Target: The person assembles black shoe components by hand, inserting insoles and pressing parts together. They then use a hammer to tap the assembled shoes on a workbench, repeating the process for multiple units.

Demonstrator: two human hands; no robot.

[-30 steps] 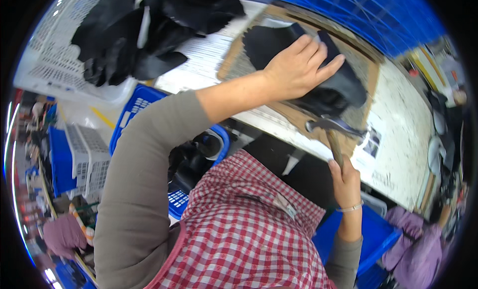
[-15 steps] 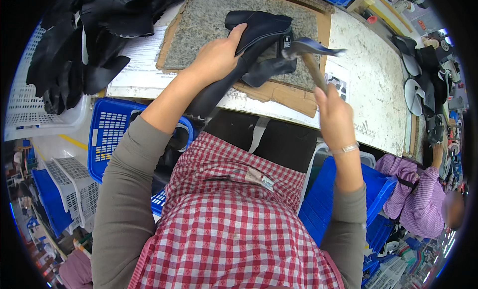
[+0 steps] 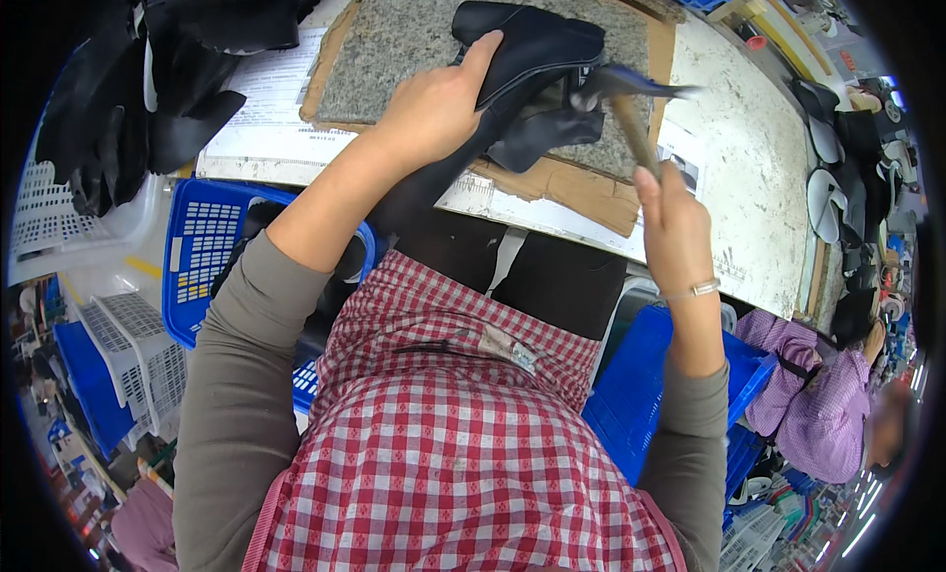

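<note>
My left hand [image 3: 434,114] is closed on a black leather boot upper [image 3: 532,45], its thumb stretched along the top of the piece. The upper lies on a grey stone slab [image 3: 384,50], and its shaft hangs past the table's near edge. My right hand [image 3: 678,227] grips the wooden handle of a hammer [image 3: 631,129]. The hammer's dark metal head is blurred by motion, just right of a small label on the upper. A loose black flap of the upper lies below the head. Where the fingers of my left hand meet the leather is partly hidden.
Brown cardboard [image 3: 581,193] edges the slab on the white table [image 3: 749,168]. Black leather pieces [image 3: 197,89] overhang a white basket at left. Blue baskets [image 3: 202,267] stand below the table. Another person in a purple checked top [image 3: 818,424] works at right, beside more shoe parts.
Little differs: the hammer stays close beside the upper, its head still blurred. The slab, upper and both hands appear shifted slightly in the picture as the view moves.
</note>
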